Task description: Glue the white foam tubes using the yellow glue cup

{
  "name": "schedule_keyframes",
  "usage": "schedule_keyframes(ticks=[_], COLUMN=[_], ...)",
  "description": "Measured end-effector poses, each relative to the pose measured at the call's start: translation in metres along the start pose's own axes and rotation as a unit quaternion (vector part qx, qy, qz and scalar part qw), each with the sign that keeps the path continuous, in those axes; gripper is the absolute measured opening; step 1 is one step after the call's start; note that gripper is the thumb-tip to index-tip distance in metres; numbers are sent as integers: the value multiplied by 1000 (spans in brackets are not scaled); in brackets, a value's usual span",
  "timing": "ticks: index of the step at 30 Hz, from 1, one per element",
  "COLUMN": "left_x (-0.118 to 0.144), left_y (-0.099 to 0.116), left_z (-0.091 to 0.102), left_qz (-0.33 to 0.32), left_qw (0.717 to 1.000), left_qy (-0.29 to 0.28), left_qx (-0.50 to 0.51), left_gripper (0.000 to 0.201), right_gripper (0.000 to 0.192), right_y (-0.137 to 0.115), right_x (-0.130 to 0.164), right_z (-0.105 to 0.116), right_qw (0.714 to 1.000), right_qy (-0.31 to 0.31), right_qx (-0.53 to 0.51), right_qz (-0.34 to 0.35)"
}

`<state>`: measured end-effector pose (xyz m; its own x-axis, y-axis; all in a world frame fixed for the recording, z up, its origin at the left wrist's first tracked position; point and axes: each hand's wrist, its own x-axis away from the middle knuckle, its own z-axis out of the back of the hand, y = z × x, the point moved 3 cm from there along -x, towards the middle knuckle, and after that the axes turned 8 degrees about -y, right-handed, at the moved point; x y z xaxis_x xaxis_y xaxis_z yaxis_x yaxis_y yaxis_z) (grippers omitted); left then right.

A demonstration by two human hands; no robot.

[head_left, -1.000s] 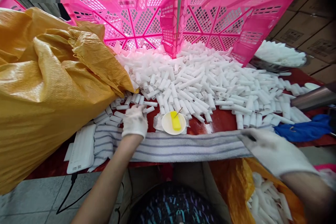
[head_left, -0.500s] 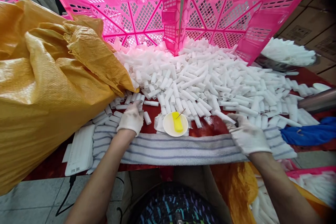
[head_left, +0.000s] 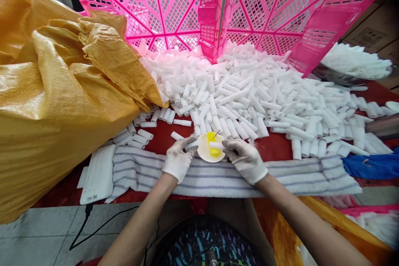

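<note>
Over the dish (head_left: 205,149), gloved hands (head_left: 246,158) pinch unmarked tubes (head_left: 215,145).

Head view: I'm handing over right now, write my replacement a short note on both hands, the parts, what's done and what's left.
Left hand, gloved: holds a white tube at the small dish.
Right hand, gloved: holds another white tube piece over the dish's yellow block.
Parts: loose tube pile on the red table, before two pink crates; yellow sack at left; striped towel under the hands.
Done: two pieces picked up.
Left: the pile appears largely untouched.
</note>
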<state>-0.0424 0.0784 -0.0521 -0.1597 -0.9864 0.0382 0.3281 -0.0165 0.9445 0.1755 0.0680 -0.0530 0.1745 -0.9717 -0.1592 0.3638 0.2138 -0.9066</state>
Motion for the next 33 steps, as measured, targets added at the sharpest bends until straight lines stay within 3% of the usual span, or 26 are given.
schedule_keyframes(ticks=[2, 6, 9, 12, 16, 22, 25, 28, 33], left_x=[1, 1, 0, -2, -5, -2, 2, 6, 13], left_y=[3, 4, 1, -1, -2, 1, 2, 5, 14], left_z=[4, 11, 13, 13, 13, 8, 4, 1, 0], left_qz=[-27, -31, 1, 31, 45, 83, 94, 85, 80], left_qw=[998, 985, 979, 990, 999, 983, 966, 960, 958], left_qy=[-13, -12, -6, -8, -5, -24, -8, -5, -17], left_qx=[-61, -172, -202, -140, 27, 162, 239, 267, 275], left_gripper=[33, 34, 30, 29, 38, 31, 36, 36, 37], right_gripper=[21, 33, 28, 23, 30, 14, 17, 32, 29], right_y=[-3, -2, -6, -8, -4, -1, 2, 6, -6], right_x=[4, 8, 7, 7, 11, 13, 14, 16, 17], right_z=[0, -2, -3, -3, -4, -11, -11, -8, -9], right_qw=[999, 996, 998, 997, 999, 998, 996, 997, 999], right_qy=[-4, -26, -12, -9, -9, 19, 18, 23, 5], right_qx=[40, 67, 69, 54, 42, 20, 53, 61, 49], right_qz=[33, -59, -7, 57, 28, 64, 71, 36, 12])
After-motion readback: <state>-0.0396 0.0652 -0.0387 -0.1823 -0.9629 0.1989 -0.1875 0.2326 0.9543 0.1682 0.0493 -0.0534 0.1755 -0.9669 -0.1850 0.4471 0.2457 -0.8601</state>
